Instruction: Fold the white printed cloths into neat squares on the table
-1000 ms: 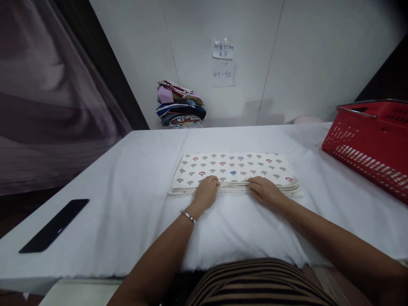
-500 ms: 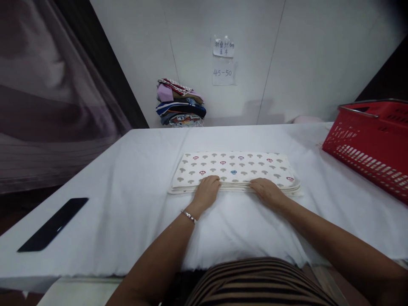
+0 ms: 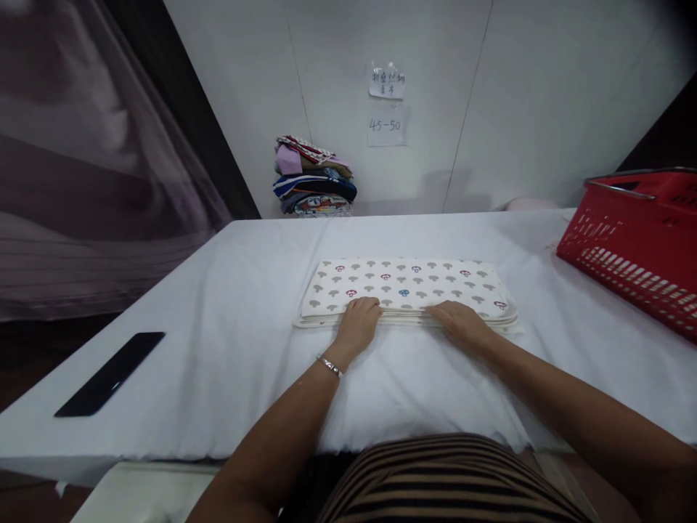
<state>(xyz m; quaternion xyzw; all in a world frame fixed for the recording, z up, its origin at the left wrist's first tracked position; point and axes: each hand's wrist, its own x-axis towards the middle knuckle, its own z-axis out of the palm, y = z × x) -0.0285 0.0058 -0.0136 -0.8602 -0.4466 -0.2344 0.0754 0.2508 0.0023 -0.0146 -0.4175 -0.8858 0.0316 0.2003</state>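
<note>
A folded cream cloth (image 3: 414,283) printed with grey, red and blue mushrooms lies as a wide, layered rectangle on the table. My left hand (image 3: 359,322), with a silver bracelet at the wrist, has its fingers closed over the cloth's near edge, left of the middle. To the right along that same edge, my right hand (image 3: 459,324) also holds the layers, its fingertips pointing left. A short gap parts the two hands, and the stacked folds show there. The thumbs are hidden from view.
A white cloth covers the table (image 3: 229,290). A red plastic basket (image 3: 637,247) stands at the right. A dark flat object (image 3: 112,374) lies at the left. Beyond the far edge is a pile of folded fabrics (image 3: 314,178); paper signs (image 3: 386,125) hang on the wall.
The view has shifted slightly, so the whole scene sits a little further right. Both hands stay at the cloth's near edge, and the folds look the same.
</note>
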